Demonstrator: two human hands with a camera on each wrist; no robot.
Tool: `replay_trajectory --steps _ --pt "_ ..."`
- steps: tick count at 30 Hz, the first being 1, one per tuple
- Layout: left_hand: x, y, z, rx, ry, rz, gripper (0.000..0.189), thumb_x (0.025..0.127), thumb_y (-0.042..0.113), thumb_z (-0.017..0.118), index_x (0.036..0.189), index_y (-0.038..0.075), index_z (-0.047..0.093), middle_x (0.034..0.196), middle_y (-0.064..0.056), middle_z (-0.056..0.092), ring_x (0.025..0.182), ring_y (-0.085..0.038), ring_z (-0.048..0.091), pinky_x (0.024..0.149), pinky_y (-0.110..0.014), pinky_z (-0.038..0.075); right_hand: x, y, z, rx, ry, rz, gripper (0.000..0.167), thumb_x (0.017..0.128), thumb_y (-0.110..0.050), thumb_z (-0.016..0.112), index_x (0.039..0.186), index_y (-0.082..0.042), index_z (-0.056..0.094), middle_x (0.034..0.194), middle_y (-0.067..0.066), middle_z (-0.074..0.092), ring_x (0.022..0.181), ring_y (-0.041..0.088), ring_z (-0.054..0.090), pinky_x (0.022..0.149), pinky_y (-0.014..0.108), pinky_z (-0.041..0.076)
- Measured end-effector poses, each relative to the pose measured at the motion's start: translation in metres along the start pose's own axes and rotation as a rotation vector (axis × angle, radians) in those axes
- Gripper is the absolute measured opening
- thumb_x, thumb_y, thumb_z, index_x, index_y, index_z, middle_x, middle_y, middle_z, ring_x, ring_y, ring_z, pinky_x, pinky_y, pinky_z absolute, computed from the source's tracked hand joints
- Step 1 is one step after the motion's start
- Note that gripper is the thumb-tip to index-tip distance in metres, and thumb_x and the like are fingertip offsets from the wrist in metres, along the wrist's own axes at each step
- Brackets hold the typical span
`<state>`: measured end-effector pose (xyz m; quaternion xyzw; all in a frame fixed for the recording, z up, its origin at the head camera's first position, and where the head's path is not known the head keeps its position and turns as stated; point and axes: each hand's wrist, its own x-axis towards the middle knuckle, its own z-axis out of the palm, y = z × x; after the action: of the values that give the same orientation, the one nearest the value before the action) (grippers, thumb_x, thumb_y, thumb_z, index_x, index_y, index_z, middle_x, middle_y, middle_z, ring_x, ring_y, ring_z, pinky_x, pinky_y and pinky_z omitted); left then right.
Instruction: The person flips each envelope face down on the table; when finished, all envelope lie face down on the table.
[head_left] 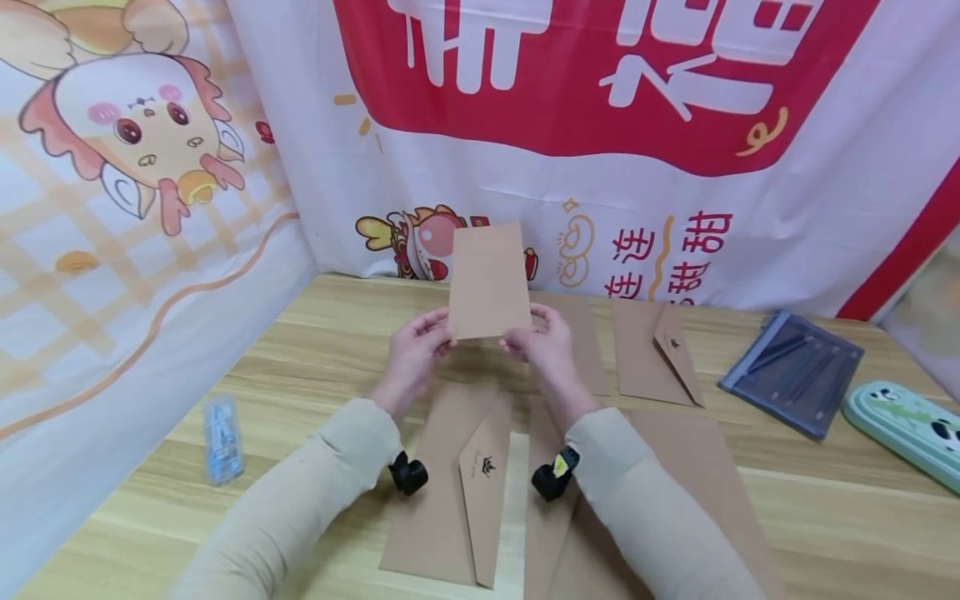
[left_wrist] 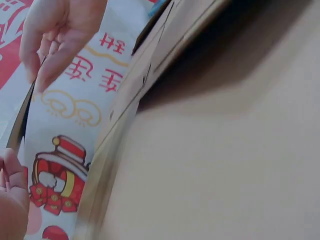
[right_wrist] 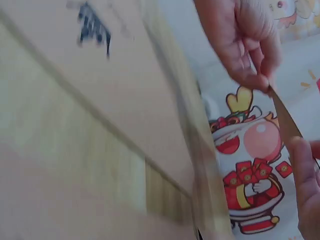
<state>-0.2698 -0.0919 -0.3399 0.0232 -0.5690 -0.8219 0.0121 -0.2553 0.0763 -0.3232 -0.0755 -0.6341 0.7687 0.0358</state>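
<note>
A small, plain brown kraft-paper envelope [head_left: 489, 279] is held up above the table, its broad face toward the head camera. My left hand [head_left: 414, 354] pinches its lower left corner, and my right hand [head_left: 546, 343] pinches the lower right one. The left wrist view catches the envelope [left_wrist: 21, 120] nearly edge-on, between the left hand [left_wrist: 12, 195] below and the right hand [left_wrist: 65, 30] above. Under the forearms lie a long brown envelope [head_left: 435, 500] with a crown print on its flap and a large brown envelope [head_left: 682, 467], partly covered by the right sleeve.
Behind the right hand lie another brown envelope [head_left: 588, 342] and one with a pointed flap [head_left: 641, 358]. Farther right are a dark blue zip pouch [head_left: 798, 371] and a green panda case [head_left: 900, 429]. A small clear-blue item [head_left: 222, 440] lies left. Printed cloth [head_left: 480, 179] hangs behind the table.
</note>
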Motion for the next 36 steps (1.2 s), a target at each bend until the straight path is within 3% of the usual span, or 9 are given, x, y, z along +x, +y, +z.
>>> replay_trajectory --steps 8,13,19,26,36 --pt "0.009 0.007 -0.02 0.209 -0.095 -0.123 0.055 0.081 -0.016 0.047 0.133 0.002 0.047 0.088 -0.002 0.052 0.072 -0.009 0.055 0.084 -0.028 0.052 0.018 -0.003 -0.02 -0.461 -0.266 0.088 0.061 0.082 0.005 0.062 0.138 0.003 0.037 0.094 0.024 0.064 0.062 0.015 0.064 0.075 0.036 0.057" --pt "0.013 0.006 -0.028 0.323 -0.137 -0.159 0.059 0.079 -0.018 0.048 0.134 0.002 0.045 0.089 -0.003 0.05 0.073 -0.009 0.054 0.084 -0.027 0.052 0.023 0.002 -0.021 -0.64 -0.344 0.102 0.063 0.082 0.002 0.063 0.139 0.004 0.035 0.088 0.019 0.064 0.06 0.015 0.063 0.072 0.034 0.057" --pt "0.023 0.002 -0.036 0.46 -0.186 -0.178 0.057 0.08 -0.017 0.049 0.134 0.0 0.045 0.092 -0.006 0.048 0.075 -0.011 0.053 0.08 -0.025 0.053 0.024 0.01 -0.018 -0.693 -0.372 0.152 0.064 0.083 0.001 0.063 0.138 0.008 0.032 0.089 0.019 0.065 0.057 0.014 0.06 0.061 0.025 0.056" --pt "0.028 -0.005 -0.044 0.543 -0.212 -0.22 0.057 0.079 -0.02 0.05 0.133 -0.005 0.044 0.094 -0.007 0.051 0.079 -0.011 0.052 0.082 -0.026 0.054 0.026 0.024 -0.017 -0.715 -0.431 0.206 0.056 0.083 0.004 0.062 0.133 0.01 0.039 0.076 0.012 0.062 0.054 0.012 0.059 0.058 0.023 0.056" --pt "0.026 -0.003 -0.05 0.761 -0.265 -0.184 0.058 0.078 -0.013 0.055 0.133 -0.008 0.041 0.112 -0.022 0.055 0.09 -0.018 0.053 0.076 -0.022 0.052 0.029 0.026 -0.014 -0.697 -0.459 0.238 0.063 0.084 0.006 0.06 0.139 0.009 0.031 0.074 0.013 0.062 0.051 0.011 0.058 0.056 0.022 0.055"
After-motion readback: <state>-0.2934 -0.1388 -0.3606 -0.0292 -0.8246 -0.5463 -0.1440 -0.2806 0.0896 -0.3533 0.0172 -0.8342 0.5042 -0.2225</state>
